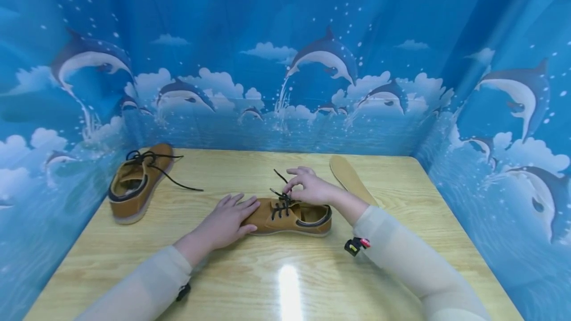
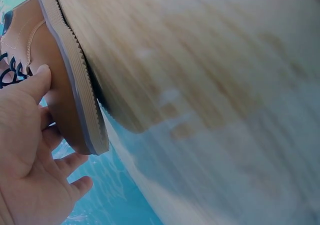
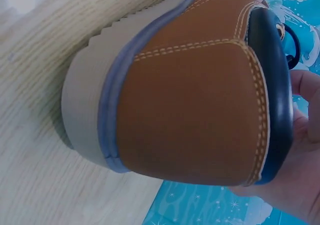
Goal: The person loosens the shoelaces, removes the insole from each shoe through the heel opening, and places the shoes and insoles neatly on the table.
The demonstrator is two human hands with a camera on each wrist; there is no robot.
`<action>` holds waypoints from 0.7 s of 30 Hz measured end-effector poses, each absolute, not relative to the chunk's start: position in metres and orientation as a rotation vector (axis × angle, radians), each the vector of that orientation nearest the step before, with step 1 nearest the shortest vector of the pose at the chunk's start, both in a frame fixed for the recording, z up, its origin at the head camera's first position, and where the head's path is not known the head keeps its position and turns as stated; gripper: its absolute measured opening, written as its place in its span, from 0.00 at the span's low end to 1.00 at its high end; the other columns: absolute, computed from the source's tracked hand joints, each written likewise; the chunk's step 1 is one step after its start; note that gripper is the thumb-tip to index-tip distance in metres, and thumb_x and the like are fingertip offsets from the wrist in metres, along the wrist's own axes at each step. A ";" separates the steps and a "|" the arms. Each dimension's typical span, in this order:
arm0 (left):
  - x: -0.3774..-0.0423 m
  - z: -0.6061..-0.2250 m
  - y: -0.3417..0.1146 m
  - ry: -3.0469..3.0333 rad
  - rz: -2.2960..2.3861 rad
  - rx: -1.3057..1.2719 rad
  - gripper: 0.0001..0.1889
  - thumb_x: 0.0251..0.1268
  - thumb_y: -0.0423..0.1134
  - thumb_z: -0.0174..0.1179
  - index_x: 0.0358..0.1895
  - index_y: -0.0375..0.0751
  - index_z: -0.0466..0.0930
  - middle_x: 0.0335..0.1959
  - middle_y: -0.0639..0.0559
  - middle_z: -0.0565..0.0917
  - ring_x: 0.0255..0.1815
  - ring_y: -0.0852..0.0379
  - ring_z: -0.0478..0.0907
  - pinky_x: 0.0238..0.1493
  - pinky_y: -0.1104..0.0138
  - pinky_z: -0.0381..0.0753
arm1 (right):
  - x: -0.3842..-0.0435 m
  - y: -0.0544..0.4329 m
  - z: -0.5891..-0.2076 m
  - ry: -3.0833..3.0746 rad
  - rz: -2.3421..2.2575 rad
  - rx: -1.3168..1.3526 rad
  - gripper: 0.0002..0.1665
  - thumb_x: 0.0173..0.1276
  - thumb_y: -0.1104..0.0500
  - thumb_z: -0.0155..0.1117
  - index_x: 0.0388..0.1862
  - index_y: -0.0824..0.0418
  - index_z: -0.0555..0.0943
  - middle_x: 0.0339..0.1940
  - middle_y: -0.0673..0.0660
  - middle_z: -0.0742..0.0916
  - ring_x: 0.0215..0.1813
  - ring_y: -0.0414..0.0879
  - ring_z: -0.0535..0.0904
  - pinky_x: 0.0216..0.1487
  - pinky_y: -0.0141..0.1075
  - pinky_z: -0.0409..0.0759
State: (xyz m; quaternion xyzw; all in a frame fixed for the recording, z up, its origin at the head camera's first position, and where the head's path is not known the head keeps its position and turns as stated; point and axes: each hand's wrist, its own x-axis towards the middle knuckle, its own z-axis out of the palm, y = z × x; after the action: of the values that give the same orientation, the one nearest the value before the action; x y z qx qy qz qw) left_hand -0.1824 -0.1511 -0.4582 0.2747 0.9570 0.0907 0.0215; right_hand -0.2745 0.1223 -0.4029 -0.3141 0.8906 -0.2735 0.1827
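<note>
A person works with both hands at a brown lace-up shoe (image 1: 292,224) that stands upright near the middle of the wood-grain table (image 1: 250,281), its toe toward the person's left and its heel toward the right. The left hand (image 1: 229,222) lies over the toe and holds it between thumb and fingers, the thumb on the near side of the upper, as the left wrist view also shows. The right hand (image 1: 312,187) is above the shoe's opening, thumb and forefinger pinched together on the black shoelace (image 1: 282,205) by the top eyelets, the other fingers raised; one lace end stands up beyond the fingertips. The right wrist view shows the heel close up, with pale double stitching, a dark padded collar, a blue-grey band and a ridged pale sole. Well apart, at the table's far left, a matching brown shoe (image 1: 151,185) sits with its toe pointing away from the person, its black laces looped on top and one long end trailing onto the wood. Behind the right forearm lies a tan insole (image 1: 350,175), one end hidden by the pale sleeve (image 1: 415,261). A blue curtain (image 1: 267,14) printed with leaping dolphins, clouds and water encloses the table's back and sides.
</note>
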 end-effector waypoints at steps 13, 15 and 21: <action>-0.183 -0.459 -0.151 2.968 0.265 0.852 0.36 0.73 0.61 0.52 0.77 0.47 0.62 0.77 0.48 0.63 0.77 0.35 0.56 0.76 0.40 0.49 | -0.273 0.118 -0.403 2.494 -0.882 -0.863 0.05 0.71 0.58 0.63 0.33 0.51 0.82 0.79 0.59 0.65 0.81 0.63 0.44 0.75 0.66 0.47; -0.182 -0.458 -0.151 2.968 0.262 0.849 0.36 0.73 0.61 0.52 0.77 0.47 0.61 0.77 0.48 0.63 0.77 0.35 0.56 0.76 0.40 0.49 | -0.274 0.117 -0.402 2.514 -0.935 -0.833 0.05 0.72 0.57 0.63 0.33 0.52 0.82 0.78 0.58 0.66 0.80 0.63 0.47 0.75 0.66 0.49; -0.181 -0.456 -0.151 2.961 0.273 0.844 0.35 0.73 0.60 0.53 0.77 0.46 0.62 0.77 0.47 0.63 0.77 0.34 0.56 0.76 0.39 0.49 | -0.283 0.117 -0.395 2.587 -1.024 -0.771 0.05 0.71 0.56 0.65 0.34 0.55 0.82 0.76 0.60 0.69 0.79 0.65 0.51 0.75 0.65 0.52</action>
State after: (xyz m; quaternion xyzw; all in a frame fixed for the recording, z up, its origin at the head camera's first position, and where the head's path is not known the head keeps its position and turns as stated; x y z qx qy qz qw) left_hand -0.1808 -0.1509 -0.4561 0.2731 0.9576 0.0883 0.0254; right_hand -0.2827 0.1165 -0.3953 -0.2650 0.8888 -0.3517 0.1269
